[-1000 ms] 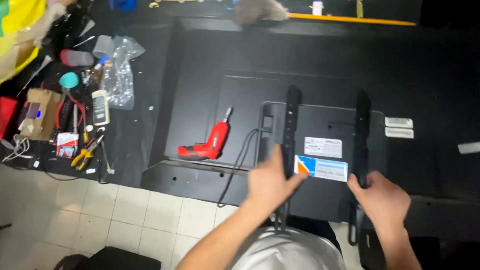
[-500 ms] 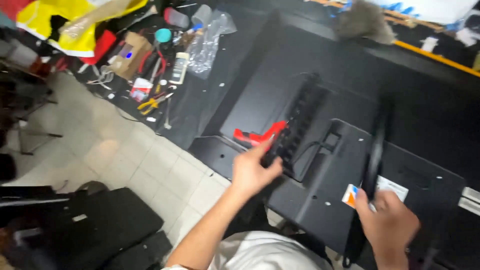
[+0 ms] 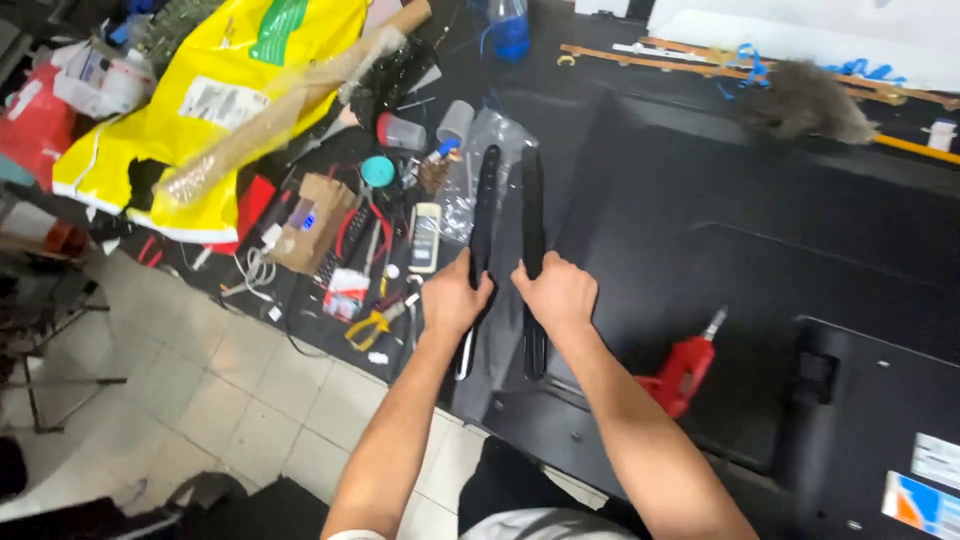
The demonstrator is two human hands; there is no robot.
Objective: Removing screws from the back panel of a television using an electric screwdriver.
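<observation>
My left hand [image 3: 455, 297] grips one long black metal bracket bar [image 3: 485, 205]. My right hand [image 3: 557, 293] grips a second black bracket bar [image 3: 531, 200] just beside it. Both bars lie side by side, pointing away from me, over the left edge of a large black flat-screen panel [image 3: 760, 270] that lies back-up on the workbench. A red cordless screwdriver [image 3: 683, 370] rests on the panel to the right of my right forearm.
Left of the bars the bench holds clutter: a small cardboard box [image 3: 310, 222], pliers with yellow handles [image 3: 372, 325], a remote [image 3: 426, 237], plastic cups, cables, a large yellow bag [image 3: 215, 100]. A grey duster [image 3: 805, 100] lies at the panel's far edge. Tiled floor is below.
Both hands lifted the two black bars off the panel's back and carried them left. The view swung left with them; the bars now lie together at the panel's left edge.
</observation>
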